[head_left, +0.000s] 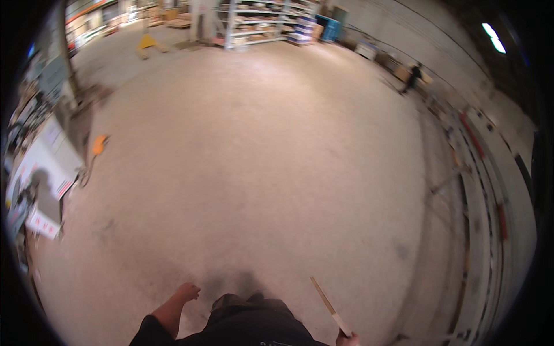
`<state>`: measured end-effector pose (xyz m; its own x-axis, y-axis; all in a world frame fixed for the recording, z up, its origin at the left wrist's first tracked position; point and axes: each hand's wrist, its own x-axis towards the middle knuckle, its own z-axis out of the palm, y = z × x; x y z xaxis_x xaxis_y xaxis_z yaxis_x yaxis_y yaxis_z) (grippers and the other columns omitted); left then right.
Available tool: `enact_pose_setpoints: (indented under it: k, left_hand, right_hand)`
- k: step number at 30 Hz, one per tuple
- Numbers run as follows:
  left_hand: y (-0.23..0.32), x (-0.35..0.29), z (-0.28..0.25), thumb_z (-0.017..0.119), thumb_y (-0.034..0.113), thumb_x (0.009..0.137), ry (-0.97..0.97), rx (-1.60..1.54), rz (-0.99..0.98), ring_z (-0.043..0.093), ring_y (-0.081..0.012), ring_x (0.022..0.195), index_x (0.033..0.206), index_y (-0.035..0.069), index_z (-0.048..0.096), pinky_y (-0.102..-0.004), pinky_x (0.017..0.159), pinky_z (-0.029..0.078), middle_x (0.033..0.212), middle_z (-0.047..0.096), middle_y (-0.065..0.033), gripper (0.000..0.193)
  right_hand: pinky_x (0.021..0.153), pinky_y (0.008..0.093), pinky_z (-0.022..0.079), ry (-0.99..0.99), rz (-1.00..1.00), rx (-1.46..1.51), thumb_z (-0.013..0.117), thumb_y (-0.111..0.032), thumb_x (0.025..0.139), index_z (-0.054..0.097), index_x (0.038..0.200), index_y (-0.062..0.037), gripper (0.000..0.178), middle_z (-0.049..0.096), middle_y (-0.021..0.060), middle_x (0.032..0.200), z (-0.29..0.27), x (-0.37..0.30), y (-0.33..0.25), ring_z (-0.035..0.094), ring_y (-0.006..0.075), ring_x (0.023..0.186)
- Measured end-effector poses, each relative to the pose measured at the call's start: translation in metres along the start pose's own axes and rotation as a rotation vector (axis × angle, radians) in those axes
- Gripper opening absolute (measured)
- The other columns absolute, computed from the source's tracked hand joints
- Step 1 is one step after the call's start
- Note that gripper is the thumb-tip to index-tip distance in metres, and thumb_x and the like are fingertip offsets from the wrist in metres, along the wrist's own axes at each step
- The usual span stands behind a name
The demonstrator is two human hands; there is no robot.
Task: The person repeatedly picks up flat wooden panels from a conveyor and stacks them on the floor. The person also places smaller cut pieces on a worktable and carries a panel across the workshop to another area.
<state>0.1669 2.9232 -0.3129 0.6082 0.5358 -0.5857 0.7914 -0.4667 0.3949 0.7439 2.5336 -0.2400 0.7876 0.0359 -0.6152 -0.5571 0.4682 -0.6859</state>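
Note:
My right hand (pixel 348 339) is closed around the lower end of a long, narrow, flat strip (pixel 328 304), which looks like wood. The strip tilts up and to the left over the floor, and part of the hand is cut off by the lower edge of the picture. On the other side of my body, my left hand (pixel 187 292) hangs free at the end of a bent arm, its fingers loosely curled and slightly apart. No object shows in it, and it touches nothing.
A wide concrete floor (pixel 259 155) stretches ahead. White machine housings (pixel 55 153) and an orange pedal-like device (pixel 100 144) with a cable are on the left. A yellow pallet truck (pixel 148 43) and loaded shelves (pixel 257 26) stand far off. A person (pixel 412 78) is by the right wall, beyond long rail-like equipment (pixel 482 190).

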Motion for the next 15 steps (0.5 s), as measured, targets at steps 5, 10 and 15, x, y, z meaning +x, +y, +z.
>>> enact_pose_setpoints:
  k: [5, 10, 15]
  left_hand:
    - [0.056, 0.095, -0.080, 0.066, 0.018, 0.082, 0.185, -1.180, -0.533, 0.067, -0.0251, 0.070, 0.085, 0.004, 0.064, -0.0387, 0.063, 0.054, 0.079, 0.068, -0.0113, 0.014]
    - [0.020, 0.226, -0.124, 0.054, 0.018, 0.089, 0.001, -1.086, -0.363, 0.067, -0.0257, 0.063, 0.095, 0.000, 0.061, -0.0370, 0.054, 0.051, 0.076, 0.068, -0.0156, 0.020]
    - [0.031, 0.366, -0.227, 0.052, 0.012, 0.090, -0.024, -1.125, -0.613, 0.066, -0.0207, 0.058, 0.085, 0.001, 0.062, -0.0334, 0.048, 0.050, 0.072, 0.068, -0.0119, 0.016]
  right_hand:
    - [0.098, 0.0564, 0.047, 0.244, 0.010, 0.163, 0.046, -0.014, 0.078, 0.042, 0.129, 0.0022, 0.054, 0.052, 0.0204, 0.130, 0.160, 0.039, 0.000, 0.054, 0.0401, 0.117]
    - [0.098, 0.0539, 0.047, 0.217, 0.012, 0.186, 0.046, -0.010, 0.076, 0.045, 0.130, -0.0030, 0.054, 0.053, 0.0153, 0.131, 0.286, 0.098, -0.010, 0.056, 0.0363, 0.117]
    - [0.098, 0.0549, 0.047, 0.175, -0.037, 0.237, 0.046, -0.010, 0.076, 0.046, 0.130, -0.0038, 0.054, 0.053, 0.0163, 0.131, 0.387, 0.170, -0.026, 0.055, 0.0361, 0.117]
